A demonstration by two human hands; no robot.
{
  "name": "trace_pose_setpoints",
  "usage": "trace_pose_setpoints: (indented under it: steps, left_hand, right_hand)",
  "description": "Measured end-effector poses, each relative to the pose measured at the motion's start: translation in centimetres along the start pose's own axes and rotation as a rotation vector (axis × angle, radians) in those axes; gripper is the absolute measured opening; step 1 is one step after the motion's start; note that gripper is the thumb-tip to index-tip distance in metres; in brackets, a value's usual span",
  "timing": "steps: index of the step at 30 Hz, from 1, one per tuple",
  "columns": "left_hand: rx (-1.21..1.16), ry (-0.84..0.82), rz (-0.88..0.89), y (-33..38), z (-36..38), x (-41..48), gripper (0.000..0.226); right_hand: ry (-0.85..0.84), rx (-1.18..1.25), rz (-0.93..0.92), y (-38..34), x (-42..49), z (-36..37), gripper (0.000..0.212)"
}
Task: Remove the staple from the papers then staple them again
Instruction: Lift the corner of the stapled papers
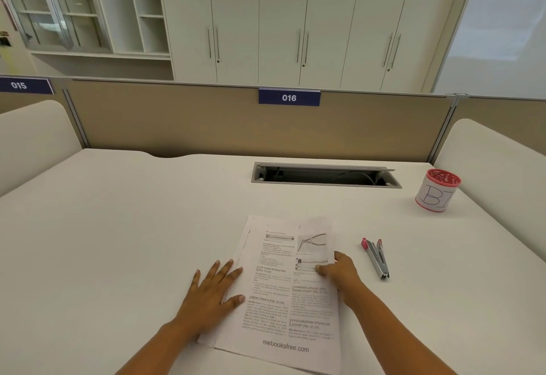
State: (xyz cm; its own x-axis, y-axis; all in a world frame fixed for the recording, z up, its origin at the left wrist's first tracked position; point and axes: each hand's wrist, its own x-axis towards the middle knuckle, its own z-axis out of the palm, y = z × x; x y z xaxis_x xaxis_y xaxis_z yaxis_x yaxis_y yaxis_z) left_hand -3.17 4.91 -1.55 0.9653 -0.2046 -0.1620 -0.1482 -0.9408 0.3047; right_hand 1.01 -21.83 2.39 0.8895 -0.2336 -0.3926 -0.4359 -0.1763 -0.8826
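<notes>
A stack of printed papers lies on the white desk in front of me, its sheets slightly fanned at the left edge. My left hand rests flat with spread fingers on the papers' left edge. My right hand holds the papers' right edge, thumb on top of the page and fingers curled at the edge. A pink and silver stapler lies on the desk to the right of my right hand, apart from it. I cannot make out a staple in the papers.
A red-rimmed cup with a white paper label stands at the back right. An open cable slot is set into the desk behind the papers. A beige partition closes the far edge.
</notes>
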Motion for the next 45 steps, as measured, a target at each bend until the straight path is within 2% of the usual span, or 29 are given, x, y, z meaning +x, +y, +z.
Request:
trace_pose_setpoints:
  steps: [4, 8, 11, 13, 15, 17, 19, 22, 25, 28, 30, 33, 35, 38, 42, 45]
  left_hand:
    - [-0.389, 0.06, -0.081, 1.7, -1.4, 0.5, 0.057]
    - [-0.764, 0.275, -0.256, 3.4, -3.6, 1.0, 0.073]
    - [-1.096, 0.298, -0.417, 3.9, -5.6, 2.0, 0.083]
    - [-1.221, 0.269, -0.479, 4.0, -6.4, 2.7, 0.085]
    - [-1.306, 0.221, -0.474, 4.1, -6.8, 2.9, 0.072]
    - [-1.367, 0.198, -0.405, 4.5, -7.3, 2.9, 0.044]
    - [-1.371, 0.212, -0.347, 4.9, -7.8, 2.9, 0.031]
    - [-1.308, 0.221, -0.289, 5.3, -8.7, 2.6, 0.029]
    - [-1.186, 0.182, -0.26, 5.8, -9.3, 2.2, 0.021]
    - [-1.098, 0.132, -0.231, 6.5, -9.7, 1.8, 0.009]
    - [-1.055, 0.108, -0.209, 7.0, -10.0, 1.6, 0.011]
    - [-1.016, 0.059, -0.162, 7.7, -10.4, 1.2, 0.02]
    - [-0.979, 0.04, -0.138, 8.1, -10.5, 1.0, 0.022]
    - [-0.959, 0.039, -0.12, 8.4, -10.5, 0.9, 0.021]
    - [-0.936, 0.055, -0.119, 8.5, -10.1, 0.6, 0.017]
    - [-0.876, 0.189, -0.143, 8.8, -9.6, 0.6, 0.011]
  right_hand:
    - [-0.069, 0.111, -0.037, 0.5, -0.5, -0.9, 0.031]
    - [-0.225, 0.245, -0.046, 0.7, -1.2, -2.0, 0.029]
    - [-0.346, 0.299, -0.069, 1.0, -1.6, -2.6, 0.029]
    - [-0.421, 0.319, -0.098, 1.1, -1.9, -2.9, 0.031]
    - [-0.484, 0.316, -0.115, 1.2, -2.1, -3.1, 0.032]
    - [-0.493, 0.232, -0.141, 1.1, -2.3, -3.0, 0.034]
    - [-0.425, 0.115, -0.171, 1.0, -2.4, -2.9, 0.038]
    - [-0.207, -0.025, -0.268, 0.1, -2.5, -2.6, 0.047]
    - [0.176, -0.29, -0.545, -1.7, -2.9, -2.4, 0.053]
    - [0.393, -0.444, -0.865, -3.9, -4.1, -1.4, 0.054]
    - [0.371, -0.51, -0.957, -5.3, -4.8, -0.7, 0.052]
    - [0.132, -0.576, -0.889, -6.7, -5.6, 0.5, 0.05]
    - [0.041, -0.61, -0.83, -7.1, -5.8, 1.0, 0.05]
    - [0.002, -0.568, -0.777, -7.2, -5.9, 1.3, 0.045]
    - [-0.011, -0.528, -0.724, -7.1, -5.6, 1.4, 0.025]
    - [0.008, -0.505, -0.716, -6.9, -5.4, 1.4, 0.018]
